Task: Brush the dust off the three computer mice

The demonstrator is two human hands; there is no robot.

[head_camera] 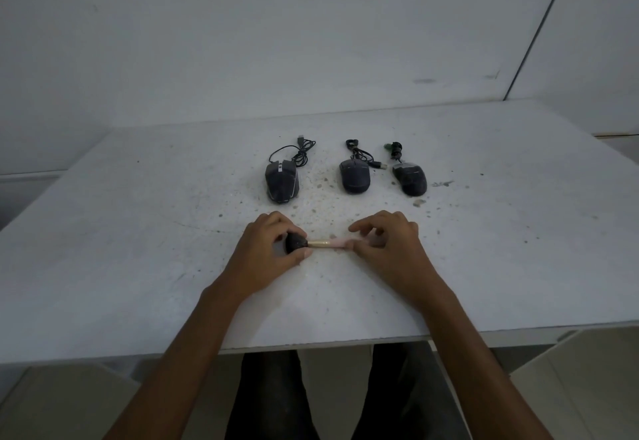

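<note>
Pink-handled brush (321, 243) between hands (264, 259) (389, 253) (mice (354, 178) beyond)

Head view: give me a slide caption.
Left hand grips the brush head, right hand pinches its handle; three corded mice lie on the speckled table.

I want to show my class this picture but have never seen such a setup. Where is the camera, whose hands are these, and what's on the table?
No machine here: a person wears one camera on the head, looking down at their own hands. On the dusty table lie three corded mice: left mouse, middle mouse, right mouse. Nearer, the left hand grips a brush by its dark bristles; the right hand pinches its pink handle.
</note>
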